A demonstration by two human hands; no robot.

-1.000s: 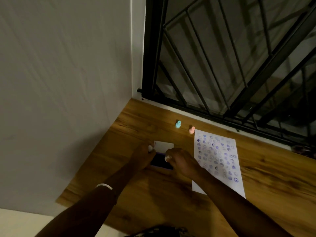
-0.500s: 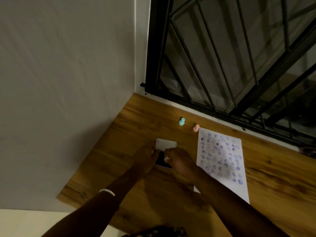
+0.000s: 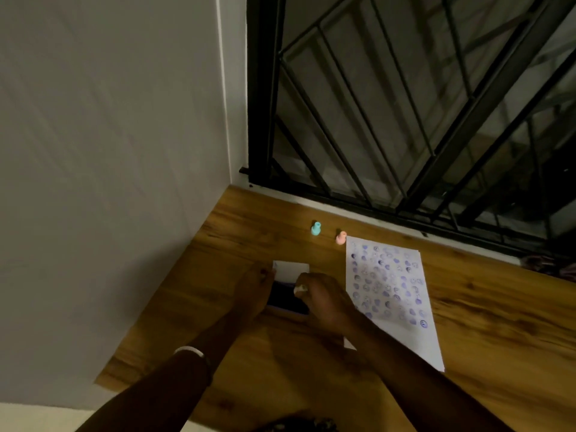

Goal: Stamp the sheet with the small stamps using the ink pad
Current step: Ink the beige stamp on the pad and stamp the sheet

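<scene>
An ink pad [image 3: 285, 296] with a dark blue-black face and a raised white lid lies open on the wooden table [image 3: 255, 226]. My left hand [image 3: 254, 286] grips its left side. My right hand [image 3: 324, 299] pinches a small white stamp [image 3: 300, 289] and holds it down on the pad's right part. To the right lies the white sheet [image 3: 392, 294], covered with many purple stamp marks. A teal stamp [image 3: 315, 228] and a pink stamp [image 3: 341, 237] stand upright beyond the pad, near the sheet's far-left corner.
A white wall [image 3: 109, 151] bounds the table on the left. A black barred window grille [image 3: 405, 104] runs along the far edge. A dark bundle [image 3: 548, 266] lies at the far right by the sill.
The view has shifted a little; both hands stay at the ink pad. My right hand with the white stamp has settled lower onto the pad's dark face.
</scene>
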